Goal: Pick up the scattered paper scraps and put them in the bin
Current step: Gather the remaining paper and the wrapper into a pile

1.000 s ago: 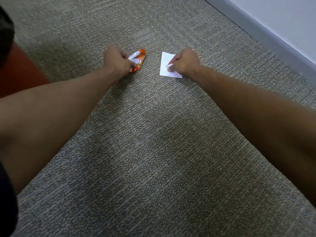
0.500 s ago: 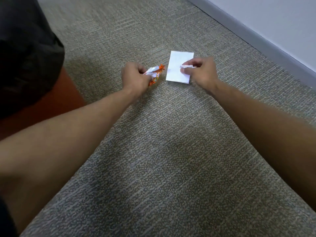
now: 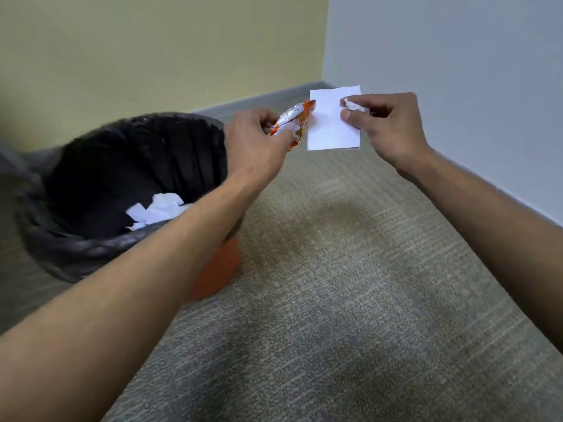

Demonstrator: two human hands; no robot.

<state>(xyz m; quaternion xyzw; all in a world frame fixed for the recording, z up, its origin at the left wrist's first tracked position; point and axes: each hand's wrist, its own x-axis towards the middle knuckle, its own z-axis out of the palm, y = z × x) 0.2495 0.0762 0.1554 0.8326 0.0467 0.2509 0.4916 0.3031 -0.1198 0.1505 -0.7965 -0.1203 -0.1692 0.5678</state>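
My left hand [image 3: 256,141] grips a crumpled orange and silver wrapper [image 3: 294,118], held up in the air just right of the bin's rim. My right hand [image 3: 387,126] pinches a flat white sheet of paper [image 3: 330,123] together with a small crumpled white scrap [image 3: 355,105]. Both hands are level with each other, the wrapper almost touching the sheet's left edge. The orange bin [image 3: 219,269] with a black liner [image 3: 137,153] stands at the left, under my left forearm. White paper scraps [image 3: 158,210] lie inside it.
Grey-beige carpet [image 3: 335,284] covers the floor. A yellow wall [image 3: 152,50] stands behind the bin and a pale blue-grey wall [image 3: 457,71] runs along the right, meeting in a corner with a grey baseboard [image 3: 274,97].
Both hands have lifted off the carpet with the wrapper and the paper. The view has swung up and left, so the bin and the room corner now show.
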